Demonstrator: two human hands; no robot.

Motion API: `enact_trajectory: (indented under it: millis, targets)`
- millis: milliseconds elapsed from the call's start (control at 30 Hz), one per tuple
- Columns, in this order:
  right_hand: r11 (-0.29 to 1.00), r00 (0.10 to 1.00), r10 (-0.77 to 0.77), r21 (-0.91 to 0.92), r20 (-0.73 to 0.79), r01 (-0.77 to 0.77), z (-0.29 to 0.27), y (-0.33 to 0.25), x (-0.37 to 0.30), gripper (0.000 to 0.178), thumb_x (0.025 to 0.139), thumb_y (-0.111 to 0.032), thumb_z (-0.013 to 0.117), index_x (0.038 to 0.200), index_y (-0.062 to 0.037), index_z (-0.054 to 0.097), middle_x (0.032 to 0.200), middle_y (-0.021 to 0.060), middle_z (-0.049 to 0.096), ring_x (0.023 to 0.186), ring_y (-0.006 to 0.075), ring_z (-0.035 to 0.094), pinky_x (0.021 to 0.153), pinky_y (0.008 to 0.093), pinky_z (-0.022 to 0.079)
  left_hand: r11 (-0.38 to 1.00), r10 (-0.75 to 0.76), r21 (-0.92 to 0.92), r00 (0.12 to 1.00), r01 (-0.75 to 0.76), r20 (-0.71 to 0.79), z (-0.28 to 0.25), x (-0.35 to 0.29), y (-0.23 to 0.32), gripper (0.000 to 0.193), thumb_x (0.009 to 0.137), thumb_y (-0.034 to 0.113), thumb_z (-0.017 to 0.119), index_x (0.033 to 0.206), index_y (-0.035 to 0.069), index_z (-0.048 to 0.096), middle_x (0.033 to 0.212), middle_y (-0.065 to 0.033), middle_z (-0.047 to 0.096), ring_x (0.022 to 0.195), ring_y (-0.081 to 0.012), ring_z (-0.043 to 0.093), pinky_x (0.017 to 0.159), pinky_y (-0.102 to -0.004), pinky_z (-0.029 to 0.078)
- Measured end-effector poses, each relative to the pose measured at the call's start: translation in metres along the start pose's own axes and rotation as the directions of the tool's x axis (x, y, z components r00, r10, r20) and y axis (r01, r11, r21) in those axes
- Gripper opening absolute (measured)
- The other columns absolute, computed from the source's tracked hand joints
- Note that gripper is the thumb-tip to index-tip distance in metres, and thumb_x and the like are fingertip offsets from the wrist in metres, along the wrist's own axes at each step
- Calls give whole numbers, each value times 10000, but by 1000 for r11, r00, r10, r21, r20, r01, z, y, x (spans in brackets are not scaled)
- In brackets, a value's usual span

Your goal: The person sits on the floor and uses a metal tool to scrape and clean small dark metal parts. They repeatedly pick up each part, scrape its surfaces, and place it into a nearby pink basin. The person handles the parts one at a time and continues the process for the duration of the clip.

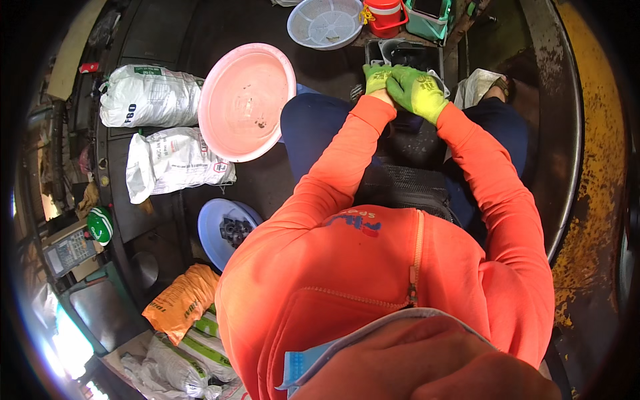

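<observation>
My left hand (378, 78) and my right hand (420, 93), both in yellow-green gloves, meet over a dark bin (433, 57) between my knees. The right hand lies partly over the left. Their fingers look curled inward, and whatever they hold is hidden beneath the gloves. Dark pieces with grey edges show in the bin beyond my fingers. Just past it stand a red pail (385, 19) and a teal basket (427, 25).
A pink basin (230, 130) stands left of my knee, by two white sacks (150, 100). Nearer are a blue basin (212, 233) with dark pieces and an orange bag (180, 300). A white colander (327, 23) lies far ahead. A rusty yellow panel (593, 200) borders my right.
</observation>
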State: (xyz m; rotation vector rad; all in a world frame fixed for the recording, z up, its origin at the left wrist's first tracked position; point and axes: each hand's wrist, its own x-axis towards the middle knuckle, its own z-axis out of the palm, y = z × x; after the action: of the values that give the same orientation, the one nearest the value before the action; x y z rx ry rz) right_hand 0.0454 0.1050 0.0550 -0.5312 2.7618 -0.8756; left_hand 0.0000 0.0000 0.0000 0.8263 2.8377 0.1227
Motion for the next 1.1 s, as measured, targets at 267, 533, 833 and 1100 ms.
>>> enact_trajectory:
  millis: [267, 533, 833, 1100]
  targets:
    - [908, 894, -333, 153, -300, 390, -3, -37, -29, 191, 846, -201, 519, 826, -37, 614, 807, 143, 623, 767, 336, 590, 675, 396, 475, 805, 61, -401, 733, -438, -678, 21, 22, -29, 309, 845, 321, 542, 1102, 171, 625, 1189, -42, 595, 1088, -274, 546, 867, -479, 403]
    - [977, 881, -174, 36, -440, 211, -5, -18, -26, 245, 799, -277, 616, 912, -60, 623, 832, 108, 633, 811, 311, 613, 716, 409, 478, -785, 82, 605, 990, 135, -115, -15, 9, -45, 521, 803, 574, 593, 1164, 202, 544, 1194, -47, 572, 1119, -323, 506, 936, -555, 383]
    - [899, 868, -420, 10, -265, 438, 24, -21, -35, 134, 770, -137, 590, 853, -30, 592, 713, 134, 577, 635, 336, 577, 575, 439, 440, -903, -343, -268, 939, -337, -25, -9, -4, -24, 649, 809, 678, 511, 1252, 209, 442, 1254, -48, 497, 1160, -344, 471, 977, -546, 357]
    - [964, 936, -183, -132, 302, 231, 10, 18, -61, 227, 823, -216, 574, 967, -46, 617, 804, 157, 629, 755, 340, 621, 693, 429, 485, -643, -550, -546, 820, -537, -157, 25, 8, -102, 442, 929, 387, 462, 1311, 169, 425, 1370, -76, 433, 1228, -325, 438, 1013, -473, 367]
